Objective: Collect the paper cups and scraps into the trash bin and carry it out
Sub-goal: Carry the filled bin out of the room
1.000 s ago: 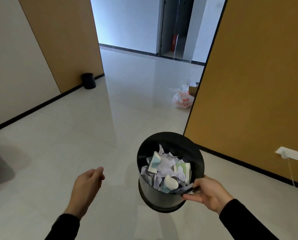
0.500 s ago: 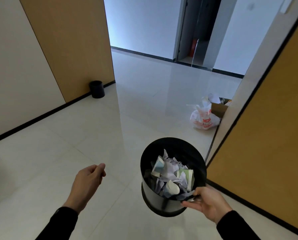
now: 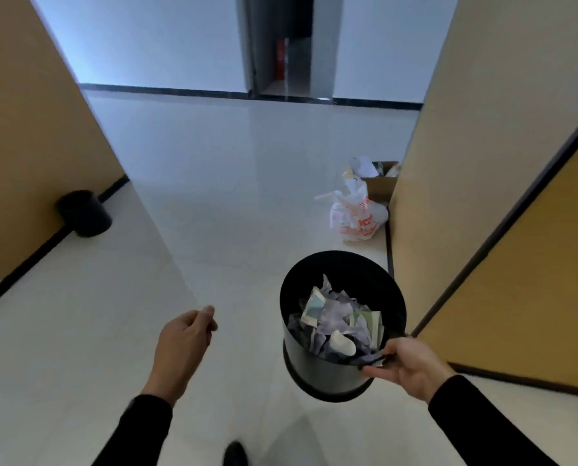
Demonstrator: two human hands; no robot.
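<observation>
A round black trash bin (image 3: 318, 368) hangs in the air at lower right, tilted toward me. Inside it lie crumpled paper cups (image 3: 343, 343) and paper scraps (image 3: 334, 311). My right hand (image 3: 407, 364) pinches the bin's near rim, thumb inside and fingers under the edge. My left hand (image 3: 183, 344) floats to the left of the bin, apart from it, fingers loosely curled and holding nothing.
A second black bin (image 3: 84, 213) stands by the left orange wall. A white plastic bag (image 3: 356, 213) and a cardboard box (image 3: 378, 183) sit on the floor by the right orange partition (image 3: 503, 230). A dark doorway (image 3: 282, 45) is straight ahead across the pale tiled floor.
The view has advanced through the opening toward the hallway; the bag, box and far doorway are closer and more central. Both hands keep the same pose, the bin still carried.
</observation>
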